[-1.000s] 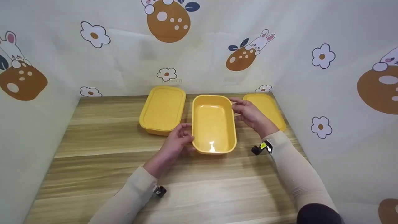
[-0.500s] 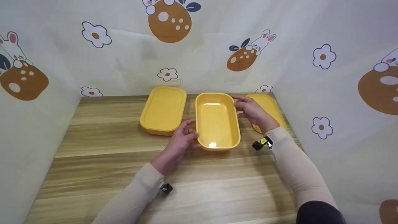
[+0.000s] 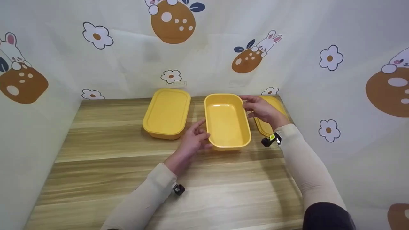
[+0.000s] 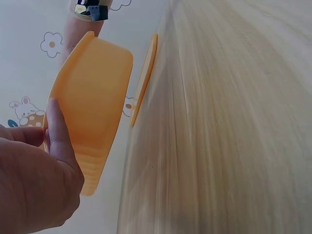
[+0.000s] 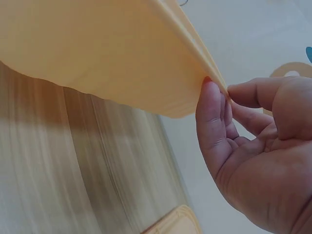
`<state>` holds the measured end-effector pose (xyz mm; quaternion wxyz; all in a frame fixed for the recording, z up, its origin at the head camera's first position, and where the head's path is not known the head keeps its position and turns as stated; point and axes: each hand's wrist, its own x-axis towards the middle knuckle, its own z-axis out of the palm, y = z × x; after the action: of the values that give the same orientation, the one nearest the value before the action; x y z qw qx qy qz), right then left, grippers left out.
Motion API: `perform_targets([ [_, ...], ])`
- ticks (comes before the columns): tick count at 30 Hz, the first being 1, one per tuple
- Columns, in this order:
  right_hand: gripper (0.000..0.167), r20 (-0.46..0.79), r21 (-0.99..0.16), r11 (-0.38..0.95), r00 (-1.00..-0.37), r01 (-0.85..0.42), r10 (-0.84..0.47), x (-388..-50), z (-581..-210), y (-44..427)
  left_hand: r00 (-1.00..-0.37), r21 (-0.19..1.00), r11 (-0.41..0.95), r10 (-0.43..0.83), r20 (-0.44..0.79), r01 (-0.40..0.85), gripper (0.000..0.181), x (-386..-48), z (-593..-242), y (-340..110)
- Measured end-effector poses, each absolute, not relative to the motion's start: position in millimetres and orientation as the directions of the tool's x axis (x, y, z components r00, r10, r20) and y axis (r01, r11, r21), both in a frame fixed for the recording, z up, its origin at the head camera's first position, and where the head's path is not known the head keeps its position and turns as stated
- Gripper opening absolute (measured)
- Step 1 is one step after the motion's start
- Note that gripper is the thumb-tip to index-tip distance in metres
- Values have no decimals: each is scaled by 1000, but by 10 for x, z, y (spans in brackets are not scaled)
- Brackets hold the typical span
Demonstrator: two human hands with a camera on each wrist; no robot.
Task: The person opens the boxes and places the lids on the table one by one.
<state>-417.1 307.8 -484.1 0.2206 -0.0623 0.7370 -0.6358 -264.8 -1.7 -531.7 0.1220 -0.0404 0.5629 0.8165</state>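
An open, deep yellow food container (image 3: 227,124) with rounded corners hangs above the table, held between both hands; its inside is bare. My left hand (image 3: 193,139) pinches its left rim, thumb on the rim and a finger along the outer wall (image 4: 92,97). At the far right of the rim, my right hand (image 3: 263,110) pinches the edge between thumb and fingers, which the right wrist view shows closely. Beneath and beside the right hand lies a flat yellow lid (image 3: 263,128), partly hidden by that hand.
A second yellow container (image 3: 167,111) with its lid on stands at the back left. The wood-grain table (image 3: 111,166) meets patterned cloth walls (image 3: 207,57) at the back and sides. Each wrist wears a small black camera (image 3: 179,189).
Both hands have carried the open container to the right and slightly away from me, towards the loose lid. The lid's left part shows more now. The lidded container stays put.
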Motion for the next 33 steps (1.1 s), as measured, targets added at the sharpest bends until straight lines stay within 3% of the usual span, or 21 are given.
perform_targets([
  [12,50,-259,-955,239,-888,176,-380,-4296,-4846,3266,-974,908,-363,162,-160,-209,74,-2804,-5337,174],
  [33,49,-279,-940,270,-925,208,-259,-4399,-4903,3456,-976,908,-369,153,-153,-200,72,-3122,-5399,481],
])
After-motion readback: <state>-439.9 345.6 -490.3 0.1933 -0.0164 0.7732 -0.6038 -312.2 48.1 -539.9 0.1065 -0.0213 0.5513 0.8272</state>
